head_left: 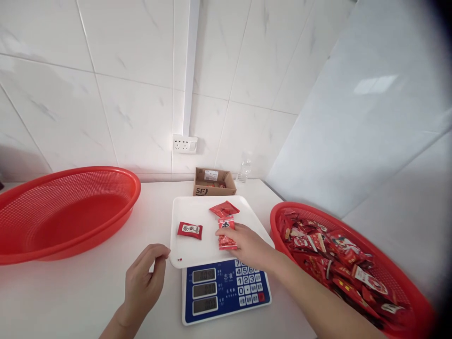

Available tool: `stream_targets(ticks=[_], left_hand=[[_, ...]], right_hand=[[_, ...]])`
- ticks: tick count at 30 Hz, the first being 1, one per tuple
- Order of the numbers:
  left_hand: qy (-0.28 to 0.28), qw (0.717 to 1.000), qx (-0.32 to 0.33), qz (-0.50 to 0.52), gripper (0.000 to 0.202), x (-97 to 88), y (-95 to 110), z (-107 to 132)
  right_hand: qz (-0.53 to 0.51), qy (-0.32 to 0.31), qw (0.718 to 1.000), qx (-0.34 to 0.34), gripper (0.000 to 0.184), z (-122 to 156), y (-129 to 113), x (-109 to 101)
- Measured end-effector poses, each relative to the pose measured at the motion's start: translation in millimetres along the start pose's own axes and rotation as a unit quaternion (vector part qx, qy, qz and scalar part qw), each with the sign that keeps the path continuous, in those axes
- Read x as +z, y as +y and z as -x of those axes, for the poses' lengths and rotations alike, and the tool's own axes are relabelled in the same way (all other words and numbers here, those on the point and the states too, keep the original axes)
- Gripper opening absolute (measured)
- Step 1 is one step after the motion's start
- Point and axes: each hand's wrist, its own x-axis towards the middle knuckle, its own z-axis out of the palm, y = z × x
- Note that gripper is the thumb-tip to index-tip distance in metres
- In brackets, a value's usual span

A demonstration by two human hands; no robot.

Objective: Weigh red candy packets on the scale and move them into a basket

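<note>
A white weighing tray sits on a blue-faced digital scale. My right hand rests on the tray with its fingers laid over a red snack packet. A second red packet lies at the tray's left, and a third one lies at its back. My left hand hovers over the table just left of the tray's front corner, fingers loosely curled, nothing in it.
An empty red mesh basket stands at the left. Another red basket at the right holds several red snack packets. A small cardboard box and a clear bottle stand by the tiled wall, under a socket.
</note>
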Motion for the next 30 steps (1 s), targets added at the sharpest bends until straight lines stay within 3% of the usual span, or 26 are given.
stream_targets(ticks=[5, 8, 13, 18, 24, 30], left_hand=[[-0.006, 1.0, -0.011, 0.007, 0.017, -0.3, -1.7, 2.4], [-0.003, 1.0, -0.009, 0.008, 0.018, -0.1, -1.8, 2.6], [-0.002, 1.0, -0.005, 0.007, 0.019, -0.1, -1.6, 1.0], [-0.01, 1.0, -0.007, 0.007, 0.018, -1.4, -0.6, 1.1], [-0.012, 1.0, -0.001, 0.013, 0.019, -1.2, -0.3, 1.3], [-0.011, 1.0, 0.004, 0.021, 0.019, -1.0, -1.4, 2.0]], right_hand=[[-0.046, 0.055, 0.994, 0.086, 0.039, 0.2, 15.4, -22.1], [-0.094, 0.124, 0.986, 0.058, 0.042, -17.0, 21.9, -22.4], [-0.041, 0.099, 0.992, 0.064, 0.047, -41.7, 32.9, -4.4], [0.008, 0.104, 0.994, 0.043, 0.049, -41.2, 44.6, 3.8], [-0.047, 0.143, 0.987, 0.066, 0.054, -45.6, 51.7, 2.5], [-0.159, 0.193, 0.964, 0.086, 0.036, -56.9, 38.9, -18.5]])
